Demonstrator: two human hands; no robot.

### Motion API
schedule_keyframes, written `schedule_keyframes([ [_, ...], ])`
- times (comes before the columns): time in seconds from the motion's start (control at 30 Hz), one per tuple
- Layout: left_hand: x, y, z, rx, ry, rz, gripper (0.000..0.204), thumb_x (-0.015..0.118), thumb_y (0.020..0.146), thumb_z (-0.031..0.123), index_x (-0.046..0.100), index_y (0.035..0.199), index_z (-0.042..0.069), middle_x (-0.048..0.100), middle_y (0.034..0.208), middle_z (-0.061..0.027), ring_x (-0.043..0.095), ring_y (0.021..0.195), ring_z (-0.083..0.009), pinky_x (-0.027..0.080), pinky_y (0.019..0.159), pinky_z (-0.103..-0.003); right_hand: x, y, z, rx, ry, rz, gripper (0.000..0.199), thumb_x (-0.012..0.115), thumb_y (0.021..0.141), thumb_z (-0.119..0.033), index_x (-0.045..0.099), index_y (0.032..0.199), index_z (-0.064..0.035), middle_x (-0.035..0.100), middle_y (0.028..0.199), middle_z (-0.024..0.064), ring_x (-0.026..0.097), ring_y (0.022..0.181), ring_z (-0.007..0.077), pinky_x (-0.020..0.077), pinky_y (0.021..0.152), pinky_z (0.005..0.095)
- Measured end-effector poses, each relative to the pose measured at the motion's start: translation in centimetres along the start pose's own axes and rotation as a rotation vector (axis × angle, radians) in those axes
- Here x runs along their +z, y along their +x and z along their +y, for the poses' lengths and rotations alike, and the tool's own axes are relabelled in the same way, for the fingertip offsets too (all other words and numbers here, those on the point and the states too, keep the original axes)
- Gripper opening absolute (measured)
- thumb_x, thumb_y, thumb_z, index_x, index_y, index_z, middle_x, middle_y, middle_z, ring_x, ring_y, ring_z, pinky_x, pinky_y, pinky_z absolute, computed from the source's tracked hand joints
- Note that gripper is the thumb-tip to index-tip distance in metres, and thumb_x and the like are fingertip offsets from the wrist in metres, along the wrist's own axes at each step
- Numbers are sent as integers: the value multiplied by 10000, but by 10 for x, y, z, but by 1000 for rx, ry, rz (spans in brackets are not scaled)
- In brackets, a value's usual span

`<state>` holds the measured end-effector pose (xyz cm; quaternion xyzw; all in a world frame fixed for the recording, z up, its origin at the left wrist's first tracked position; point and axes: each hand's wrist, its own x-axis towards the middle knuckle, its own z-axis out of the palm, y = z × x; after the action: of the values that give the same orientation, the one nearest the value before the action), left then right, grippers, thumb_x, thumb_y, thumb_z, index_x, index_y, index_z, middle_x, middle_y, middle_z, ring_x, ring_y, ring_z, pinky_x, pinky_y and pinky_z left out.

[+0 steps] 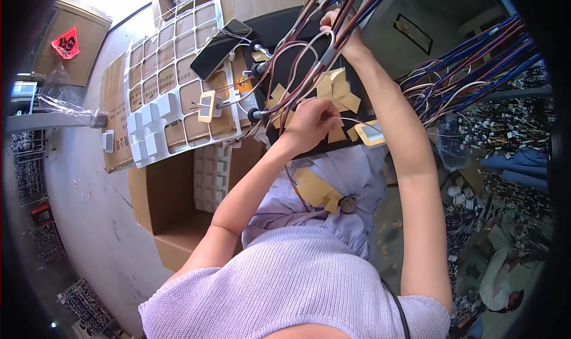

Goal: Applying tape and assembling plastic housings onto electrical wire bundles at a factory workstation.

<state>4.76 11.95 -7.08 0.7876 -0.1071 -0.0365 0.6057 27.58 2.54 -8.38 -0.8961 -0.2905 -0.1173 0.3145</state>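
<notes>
My left hand (312, 124) is closed, its fingertips pinched together over a black board (282, 74) strewn with tan paper pieces (334, 89). What sits in the pinch is too small to make out. Farther up, my right hand (348, 35) curls at a long bundle of brown, white and blue wires (324, 56), which partly covers its fingers. Below my right forearm lies a tan-framed rectangular piece (371, 134), with a thin wire running toward my left hand. A similar framed piece (206, 106) rests on the white grid. Black round clips (256, 115) hold wires along the board's left edge.
A white plastic grid (172, 83) with pale square blocks (151, 110) and a black phone (220, 50) lies on cardboard at left. Below it stands an open carton (172, 196). More wire bundles (470, 65) hang at right; another person (499, 285) is at lower right.
</notes>
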Motion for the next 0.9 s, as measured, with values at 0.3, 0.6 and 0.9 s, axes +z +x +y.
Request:
schedule_keyframes([
  [0.3,0,1,-8,38,129,0,74,641,814,-17,575,839,-39,562,728,-65,565,630,-112,478,577,-247,11,18,-1,37,-46,40,223,654,782,-205,637,912,-25,631,936,195,627,903,386,517,763,440],
  [0.6,-1,-2,-9,-22,137,27,75,670,763,65,605,791,39,595,722,-81,561,741,-245,432,732,-359,4,27,-10,234,-216,-131,294,758,653,-265,703,891,-101,681,981,162,645,891,377,528,779,434],
  [0.9,0,-1,-7,5,208,19,86,658,814,10,583,831,-28,580,718,-63,573,654,-109,482,605,-248,0,-3,-46,-191,-449,72,105,658,743,-101,644,828,-42,641,912,109,668,879,266,551,765,365],
])
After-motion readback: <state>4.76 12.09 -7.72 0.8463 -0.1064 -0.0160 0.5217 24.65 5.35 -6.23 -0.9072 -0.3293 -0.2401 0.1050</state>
